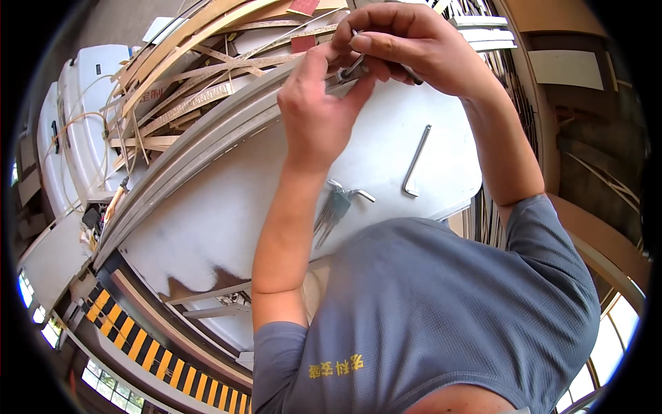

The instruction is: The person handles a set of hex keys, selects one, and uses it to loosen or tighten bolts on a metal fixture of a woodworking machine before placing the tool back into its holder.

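My right hand (429,50) is closed at the far side of the white table, pinching a thin metal rod (354,63) between thumb and fingers. Right beside it, my left hand (314,114) has its thumb and fingers closed about a small metal fitting (342,76) at the grey metal rail, where the rod's lower end meets it. The fingers partly cover both pieces. Nearer to me on the tabletop lies a loose L-shaped hex key (416,162). A hex key set in a dark green holder (338,205) rests left of it, close to my shirt.
The long grey metal rail (207,141) curves along the far edge of the white tabletop (241,186). Beyond it are piled wooden strips (186,83). White machine housings (93,103) stand at the left. A black-and-yellow striped barrier (162,359) runs at the lower left.
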Motion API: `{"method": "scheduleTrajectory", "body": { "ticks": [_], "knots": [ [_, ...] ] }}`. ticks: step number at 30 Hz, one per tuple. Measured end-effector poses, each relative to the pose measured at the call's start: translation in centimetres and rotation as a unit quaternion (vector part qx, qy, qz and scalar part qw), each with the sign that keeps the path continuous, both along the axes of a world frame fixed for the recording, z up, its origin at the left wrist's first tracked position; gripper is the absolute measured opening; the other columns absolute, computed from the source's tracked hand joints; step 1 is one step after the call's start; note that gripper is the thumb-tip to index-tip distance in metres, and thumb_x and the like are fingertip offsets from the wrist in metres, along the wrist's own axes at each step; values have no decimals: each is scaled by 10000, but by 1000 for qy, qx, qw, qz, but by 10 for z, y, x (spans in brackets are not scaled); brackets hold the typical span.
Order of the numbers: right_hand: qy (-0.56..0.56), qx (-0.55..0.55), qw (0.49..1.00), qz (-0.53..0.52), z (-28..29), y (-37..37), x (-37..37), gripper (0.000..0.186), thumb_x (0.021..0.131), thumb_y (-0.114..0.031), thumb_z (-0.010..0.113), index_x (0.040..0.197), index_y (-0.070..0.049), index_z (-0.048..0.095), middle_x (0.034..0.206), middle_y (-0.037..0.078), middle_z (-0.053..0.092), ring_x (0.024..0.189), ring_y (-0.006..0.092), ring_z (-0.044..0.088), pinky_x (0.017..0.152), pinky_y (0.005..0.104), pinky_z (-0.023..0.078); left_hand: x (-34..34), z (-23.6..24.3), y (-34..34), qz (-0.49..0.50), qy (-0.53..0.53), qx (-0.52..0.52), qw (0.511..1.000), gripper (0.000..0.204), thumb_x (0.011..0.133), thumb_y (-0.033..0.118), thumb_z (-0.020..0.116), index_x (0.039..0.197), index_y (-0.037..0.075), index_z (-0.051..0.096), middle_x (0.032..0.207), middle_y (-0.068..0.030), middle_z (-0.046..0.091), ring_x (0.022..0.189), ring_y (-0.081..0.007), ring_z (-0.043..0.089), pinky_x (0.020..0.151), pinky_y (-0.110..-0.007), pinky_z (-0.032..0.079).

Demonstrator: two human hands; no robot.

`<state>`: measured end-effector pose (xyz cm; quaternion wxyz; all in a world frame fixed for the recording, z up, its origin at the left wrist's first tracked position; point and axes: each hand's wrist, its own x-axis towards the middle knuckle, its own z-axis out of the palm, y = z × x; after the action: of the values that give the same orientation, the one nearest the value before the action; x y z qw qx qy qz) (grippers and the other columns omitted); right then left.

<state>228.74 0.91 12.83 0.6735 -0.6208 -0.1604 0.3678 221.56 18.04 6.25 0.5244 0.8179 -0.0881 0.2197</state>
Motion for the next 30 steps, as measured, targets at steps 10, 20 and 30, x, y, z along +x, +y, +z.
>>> {"method": "scheduleTrajectory", "body": {
  "ticks": [10, 20, 30],
  "knots": [
    [-303, 17, 931, -204, 45, -2, -9, 384, 1050, -105, 588, 1403, 6, 481, 765, 15, 528, 658, 70, 491, 589, 258, 415, 6, 32, 1, 6, 34, -185, 982, 119, 970, 34, 681, 1070, -9, 727, 941, -77, 751, 767, -98, 690, 738, -252, 560],
    [-318, -103, 868, -367, -83, -118, -51, 320, 1101, -187, 513, 1356, -30, 628, 744, -47, 496, 662, 40, 421, 584, 212, 332, -13, 16, 13, -17, 195, 145, 970, 197, 985, 138, 669, 1095, -12, 734, 899, -138, 710, 710, -226, 625, 686, -354, 504],
    [-219, -101, 903, -356, -113, -112, -80, 216, 1041, -109, 597, 1226, -23, 666, 744, -22, 517, 669, 67, 438, 608, 253, 385, -10, 8, 9, 19, 193, 197, 961, 205, 973, 165, 715, 1013, -32, 756, 728, -97, 684, 602, -161, 629, 603, -303, 492]
  ]
}}
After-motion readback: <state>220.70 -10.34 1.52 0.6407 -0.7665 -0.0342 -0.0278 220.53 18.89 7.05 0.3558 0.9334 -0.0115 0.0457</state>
